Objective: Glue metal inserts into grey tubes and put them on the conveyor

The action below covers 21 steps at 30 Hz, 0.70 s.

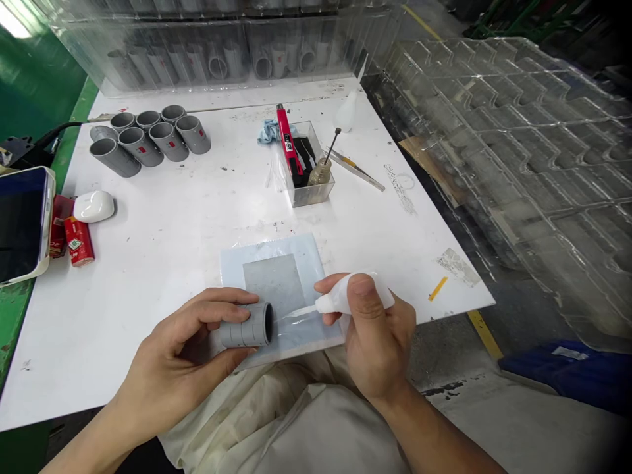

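Note:
My left hand (185, 352) is wrapped round a short grey pipe fitting (247, 325), held on its side with the open end facing right. My right hand (375, 329) grips a small white squeeze bottle (345, 299). Its thin nozzle points left, with the tip just in front of the fitting's open mouth. Both hands hover over a pale blue square pad (276, 276) with a grey patch in its middle, at the near edge of the white table (172, 243).
Several grey pipe fittings (148, 137) lie stacked at the far left. A clear box (309, 174) holds a red tool and a small brush jar. A phone (22, 224), white mouse (93, 206) and red lighter (79, 241) sit left. Clear plastic trays (518, 131) stand right.

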{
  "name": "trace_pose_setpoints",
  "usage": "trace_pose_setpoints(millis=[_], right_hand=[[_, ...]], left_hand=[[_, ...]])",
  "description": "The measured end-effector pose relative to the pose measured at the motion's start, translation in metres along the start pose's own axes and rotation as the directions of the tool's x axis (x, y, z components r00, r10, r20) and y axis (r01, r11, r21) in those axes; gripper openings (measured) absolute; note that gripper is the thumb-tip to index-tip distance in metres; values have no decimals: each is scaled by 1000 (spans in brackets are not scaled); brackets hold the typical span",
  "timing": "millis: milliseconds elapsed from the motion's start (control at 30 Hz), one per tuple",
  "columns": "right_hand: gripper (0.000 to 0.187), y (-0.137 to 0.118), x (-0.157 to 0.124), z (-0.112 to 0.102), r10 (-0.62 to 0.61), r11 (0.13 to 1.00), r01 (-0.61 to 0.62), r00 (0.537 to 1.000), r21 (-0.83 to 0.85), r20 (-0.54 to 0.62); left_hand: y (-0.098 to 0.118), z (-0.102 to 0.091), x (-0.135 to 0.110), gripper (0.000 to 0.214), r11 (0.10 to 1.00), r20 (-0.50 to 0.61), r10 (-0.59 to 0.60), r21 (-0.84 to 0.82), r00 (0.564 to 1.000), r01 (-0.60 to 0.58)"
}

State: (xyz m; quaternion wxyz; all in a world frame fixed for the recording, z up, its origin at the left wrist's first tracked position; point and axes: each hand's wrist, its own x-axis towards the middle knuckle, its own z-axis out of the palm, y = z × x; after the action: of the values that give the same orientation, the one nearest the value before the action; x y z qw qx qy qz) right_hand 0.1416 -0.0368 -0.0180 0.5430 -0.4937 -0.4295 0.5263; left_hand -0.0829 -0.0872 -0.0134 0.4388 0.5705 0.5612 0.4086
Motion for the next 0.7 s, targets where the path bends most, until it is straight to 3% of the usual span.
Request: trace_pose_setpoints(millis=[367, 700], right_hand=[[44, 1, 0, -2, 7, 1000, -8, 999, 17, 33], [42, 2, 0, 1, 4, 1000, -5, 1000, -30, -23]], left_hand=[[0, 0, 0, 28, 1000, -9, 8, 18, 1000, -8], [1, -1, 1, 25, 999, -1, 14, 43, 1000, -14]])
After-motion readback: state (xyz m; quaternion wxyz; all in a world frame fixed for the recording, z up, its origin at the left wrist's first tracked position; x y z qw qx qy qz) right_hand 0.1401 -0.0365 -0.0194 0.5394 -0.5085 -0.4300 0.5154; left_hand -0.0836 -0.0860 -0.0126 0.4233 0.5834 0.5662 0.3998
